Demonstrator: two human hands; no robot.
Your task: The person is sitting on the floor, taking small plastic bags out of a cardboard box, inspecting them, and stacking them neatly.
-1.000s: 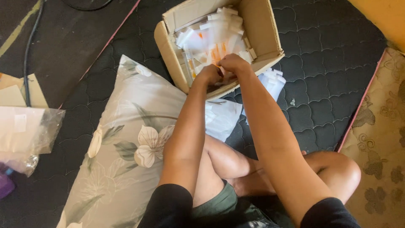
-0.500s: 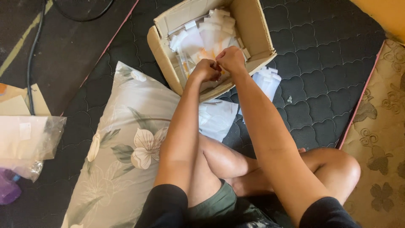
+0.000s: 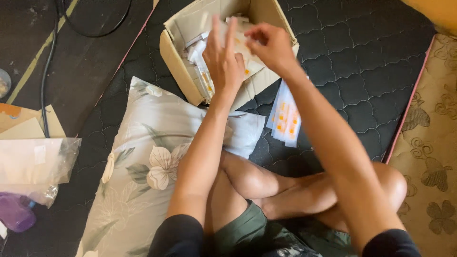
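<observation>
Cardboard box of white packets: I see left hand spread open and empty, right hand pinching what I can't make out; probably sorting, next needs a clean single-packet grab.

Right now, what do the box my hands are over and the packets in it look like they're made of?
The box looks like plain brown corrugated cardboard: matte, with thick folded flaps. The packets inside seem to be thin, slightly glossy white plastic or coated paper with orange marks; which one is unclear. The left hand and the right hand hover above them.
</observation>
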